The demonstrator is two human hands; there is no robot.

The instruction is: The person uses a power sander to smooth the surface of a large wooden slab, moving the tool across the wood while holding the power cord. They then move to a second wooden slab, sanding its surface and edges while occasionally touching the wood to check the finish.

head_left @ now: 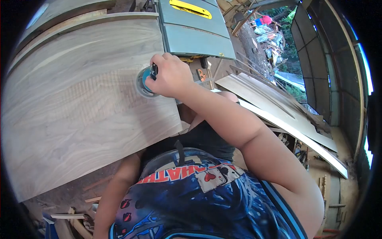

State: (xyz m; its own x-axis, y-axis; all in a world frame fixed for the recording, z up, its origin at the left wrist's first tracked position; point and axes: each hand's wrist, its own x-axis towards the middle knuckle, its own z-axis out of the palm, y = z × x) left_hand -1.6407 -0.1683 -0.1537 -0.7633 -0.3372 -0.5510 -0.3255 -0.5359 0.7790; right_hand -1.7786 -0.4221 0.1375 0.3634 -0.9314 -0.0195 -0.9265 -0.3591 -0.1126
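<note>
My right hand [170, 75] is closed around a teal handheld power tool [146, 75] with a black part on top and a round, see-through rim at its base. I cannot make out its exact kind. The tool rests on a broad, pale wooden panel [51, 143] near its right edge. To its left, a darker band of ripple-like marks [93, 91] crosses the grain. My left forearm runs up to the panel's near edge, and the left hand is hidden there.
A grey machine table [195, 38] with a yellow insert [191, 8] adjoins the panel's far right. Long boards [278, 103] lean at the right. An orange-handled square [202, 75] lies below the machine. Wood scraps lie at lower left. A person in red [264, 20] is outside.
</note>
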